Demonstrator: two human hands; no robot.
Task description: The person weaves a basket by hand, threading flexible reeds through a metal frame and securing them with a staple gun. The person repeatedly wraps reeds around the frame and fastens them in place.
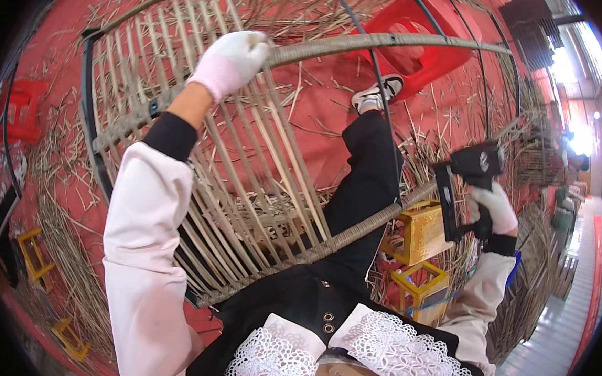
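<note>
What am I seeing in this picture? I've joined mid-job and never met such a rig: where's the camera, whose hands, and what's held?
There is no machine arm: one person works here, filmed by a fisheye camera on their head looking down, so straight edges bend. The left hand, in a white-and-pink glove, curls at a tan strip-wrapped bar; exactly what its fingers grip is hidden. The right hand, in a white glove, holds a black pistol-shaped power tool. Long, pale tan strips run between that bar and a lower wrapped bar at the lap. Loose strips litter the red floor, near yellow box-shaped frames and a red plastic seat.
</note>
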